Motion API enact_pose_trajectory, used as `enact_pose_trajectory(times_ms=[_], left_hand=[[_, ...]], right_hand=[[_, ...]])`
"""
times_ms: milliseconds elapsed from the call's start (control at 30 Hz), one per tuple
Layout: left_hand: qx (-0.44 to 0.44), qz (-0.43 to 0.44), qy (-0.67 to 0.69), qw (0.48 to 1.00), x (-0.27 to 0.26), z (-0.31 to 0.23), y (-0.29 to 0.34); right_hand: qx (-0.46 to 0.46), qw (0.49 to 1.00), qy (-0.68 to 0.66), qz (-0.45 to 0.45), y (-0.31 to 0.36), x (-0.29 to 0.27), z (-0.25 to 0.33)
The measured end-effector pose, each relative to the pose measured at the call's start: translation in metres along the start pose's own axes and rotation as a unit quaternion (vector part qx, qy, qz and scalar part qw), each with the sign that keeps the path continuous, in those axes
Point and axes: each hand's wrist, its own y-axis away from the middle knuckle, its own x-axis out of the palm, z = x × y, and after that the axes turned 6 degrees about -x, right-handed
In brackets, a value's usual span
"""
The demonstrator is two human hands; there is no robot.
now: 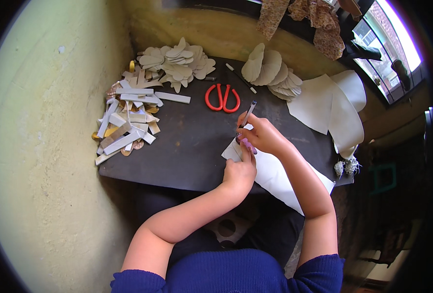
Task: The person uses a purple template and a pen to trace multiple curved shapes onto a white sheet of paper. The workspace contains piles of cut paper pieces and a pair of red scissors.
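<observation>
My right hand (264,136) grips a clear-barrelled pen (248,113), its dark cap end pointing up and away. The pen's tip is hidden behind my fingers, close to a small purple piece (248,145). With its fingers closed, my left hand (241,171) holds that piece down against a white sheet (280,181). The sheet lies slantwise across the near edge of the dark table (177,158), partly under my right forearm. Just beyond my hands lie red-handled scissors (222,98), whose blades I cannot make out.
Left stands a heap of white and tan strips (128,119). Behind it are rounded off-white cut pieces (177,61); more stacked pieces (270,71) lie at the back right. A thin white-ended stick (241,78) lies between. Large off-white sheets (331,105) overhang the right edge. A wall (55,146) borders the left.
</observation>
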Motion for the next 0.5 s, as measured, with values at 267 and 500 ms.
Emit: enact_pose_trajectory(times_ms=[267, 500], left_hand=[[0.006, 0.02, -0.014, 1.0, -0.003, 0.002, 0.001], [0.008, 0.005, 0.003, 1.0, -0.004, 0.004, -0.001]], right_hand=[[0.019, 0.999, 0.012, 0.041, 0.001, -0.003, 0.013], [-0.022, 0.999, -0.028, -0.002, -0.001, -0.002, -0.006]])
